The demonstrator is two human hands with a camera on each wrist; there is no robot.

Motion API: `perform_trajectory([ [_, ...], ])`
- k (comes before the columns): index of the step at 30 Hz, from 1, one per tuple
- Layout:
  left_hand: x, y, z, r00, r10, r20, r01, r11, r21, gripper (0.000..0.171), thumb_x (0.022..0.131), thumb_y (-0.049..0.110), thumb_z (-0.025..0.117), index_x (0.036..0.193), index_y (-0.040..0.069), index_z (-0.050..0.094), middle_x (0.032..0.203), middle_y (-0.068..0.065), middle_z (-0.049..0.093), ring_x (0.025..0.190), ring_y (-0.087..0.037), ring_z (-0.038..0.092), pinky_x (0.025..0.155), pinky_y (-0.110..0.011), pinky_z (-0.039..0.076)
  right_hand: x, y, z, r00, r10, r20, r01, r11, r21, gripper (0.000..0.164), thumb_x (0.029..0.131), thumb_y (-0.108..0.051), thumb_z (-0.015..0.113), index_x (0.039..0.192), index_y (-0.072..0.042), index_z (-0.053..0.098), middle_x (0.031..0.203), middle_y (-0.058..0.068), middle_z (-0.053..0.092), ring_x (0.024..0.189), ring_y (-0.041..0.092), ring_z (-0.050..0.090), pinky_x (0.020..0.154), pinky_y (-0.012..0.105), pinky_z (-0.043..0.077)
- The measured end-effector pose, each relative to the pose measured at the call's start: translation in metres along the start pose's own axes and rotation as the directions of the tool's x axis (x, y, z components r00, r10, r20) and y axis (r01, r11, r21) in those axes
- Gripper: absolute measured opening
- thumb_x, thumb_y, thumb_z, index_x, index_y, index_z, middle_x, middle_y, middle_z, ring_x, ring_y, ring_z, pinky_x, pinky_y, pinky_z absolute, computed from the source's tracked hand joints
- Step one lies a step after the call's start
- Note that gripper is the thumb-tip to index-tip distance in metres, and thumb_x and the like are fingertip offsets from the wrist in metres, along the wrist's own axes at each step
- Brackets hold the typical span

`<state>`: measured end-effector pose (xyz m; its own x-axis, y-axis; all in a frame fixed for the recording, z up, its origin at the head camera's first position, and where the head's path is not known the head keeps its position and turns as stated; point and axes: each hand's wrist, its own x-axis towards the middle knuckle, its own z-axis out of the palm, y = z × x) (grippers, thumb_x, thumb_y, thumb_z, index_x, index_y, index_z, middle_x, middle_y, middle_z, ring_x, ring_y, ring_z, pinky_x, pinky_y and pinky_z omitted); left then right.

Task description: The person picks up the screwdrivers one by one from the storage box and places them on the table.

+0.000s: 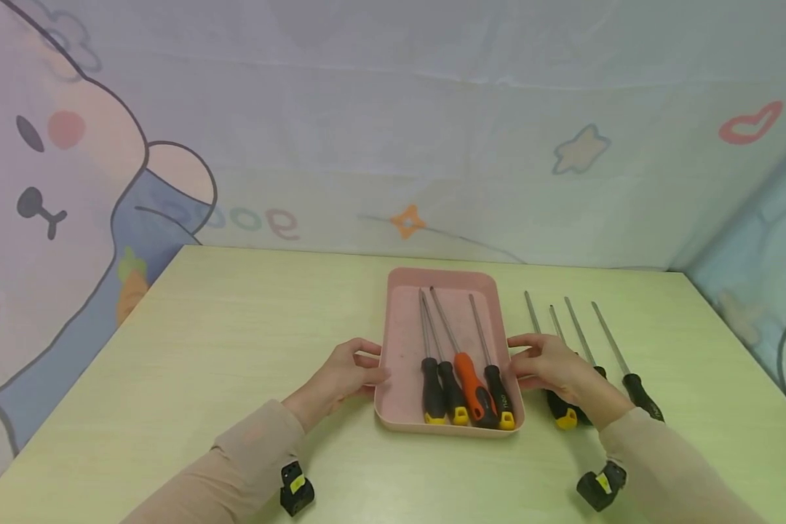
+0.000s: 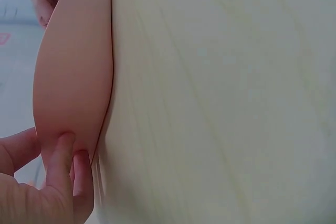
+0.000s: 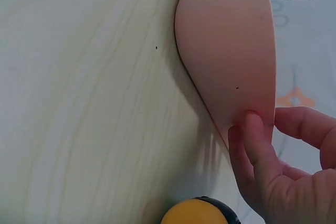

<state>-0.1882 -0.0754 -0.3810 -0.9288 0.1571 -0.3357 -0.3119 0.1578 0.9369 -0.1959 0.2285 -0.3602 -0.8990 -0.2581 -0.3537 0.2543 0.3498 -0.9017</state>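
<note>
Here, left grip [image 1: 342,372], right grip [image 1: 553,364] pinch pink tray [image 1: 402,327] holding four screwdrivers [image 1: 468,372].

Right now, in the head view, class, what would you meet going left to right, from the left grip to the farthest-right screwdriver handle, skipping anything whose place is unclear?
Left grip, black handle, second black handle, orange handle, third black handle, right grip, farthest-right black handle.

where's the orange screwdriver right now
In the head view, the orange screwdriver lies in the pink tray, third from the left, between two black-handled screwdrivers.
</note>
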Motion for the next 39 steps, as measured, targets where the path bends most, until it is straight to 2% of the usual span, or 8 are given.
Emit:
perform_trajectory([
  [12,-0.002,0.002,0.001,1.0,-0.002,0.001,0.002,1.0,0.013,0.036,0.084,-0.003,0.065,0.116,-0.004,0.05,0.104,-0.019,0.053,0.084,-0.026,0.062,0.074,-0.037,0.056,0.0,0.001,0.001,0.999,0.028,-0.027,-0.028,1.0,0.006,0.062,0.085,0.002,0.06,0.137,0.013,0.028,0.107,0.022,0.058,0.085,0.019,0.063,0.076,0.037,0.055],
  [22,0.0,0.006,-0.002,0.999,-0.03,0.02,0.029,0.999,0.019,0.039,0.083,-0.004,0.065,0.118,-0.004,0.049,0.106,-0.021,0.055,0.083,-0.025,0.063,0.074,-0.036,0.056,0.0,-0.001,0.001,0.999,0.036,-0.021,-0.035,0.999,0.032,0.062,0.085,0.003,0.059,0.138,0.013,0.026,0.109,0.023,0.056,0.084,0.018,0.063,0.076,0.035,0.055],
  [26,-0.001,0.015,-0.008,0.999,-0.019,0.034,0.018,1.0,0.017,0.039,0.084,-0.006,0.062,0.12,-0.004,0.049,0.107,-0.022,0.055,0.086,-0.026,0.063,0.075,-0.036,0.056,0.001,-0.001,0.001,0.999,0.039,-0.024,-0.038,0.999,0.032,0.061,0.086,0.003,0.058,0.137,0.013,0.026,0.109,0.023,0.057,0.085,0.018,0.063,0.076,0.036,0.055],
  [32,-0.002,0.038,-0.019,0.998,0.004,0.068,-0.009,0.997,0.08,0.04,0.087,-0.003,0.06,0.124,-0.003,0.047,0.11,-0.021,0.055,0.097,-0.031,0.06,0.079,-0.036,0.055,0.002,-0.002,0.003,0.998,0.052,-0.03,-0.051,0.998,0.036,0.061,0.086,0.002,0.059,0.137,0.012,0.028,0.11,0.024,0.056,0.086,0.019,0.063,0.078,0.037,0.055],
  [36,0.001,0.049,-0.019,0.991,-0.022,0.129,0.009,0.995,0.103,0.042,0.088,-0.001,0.06,0.127,-0.003,0.045,0.114,-0.023,0.054,0.102,-0.033,0.059,0.081,-0.036,0.054,0.002,-0.003,0.004,0.998,0.059,-0.033,-0.057,0.998,0.04,0.061,0.086,0.003,0.059,0.137,0.012,0.028,0.111,0.024,0.056,0.085,0.019,0.063,0.078,0.037,0.055],
  [39,0.002,0.054,-0.016,0.983,-0.064,0.174,0.042,0.991,0.126,0.043,0.088,0.0,0.06,0.128,-0.002,0.046,0.113,-0.021,0.056,0.099,-0.031,0.06,0.081,-0.035,0.054,0.002,-0.003,0.004,0.997,0.06,-0.039,-0.058,0.998,0.035,0.06,0.086,0.003,0.059,0.137,0.012,0.028,0.111,0.024,0.056,0.084,0.018,0.063,0.077,0.036,0.055],
])
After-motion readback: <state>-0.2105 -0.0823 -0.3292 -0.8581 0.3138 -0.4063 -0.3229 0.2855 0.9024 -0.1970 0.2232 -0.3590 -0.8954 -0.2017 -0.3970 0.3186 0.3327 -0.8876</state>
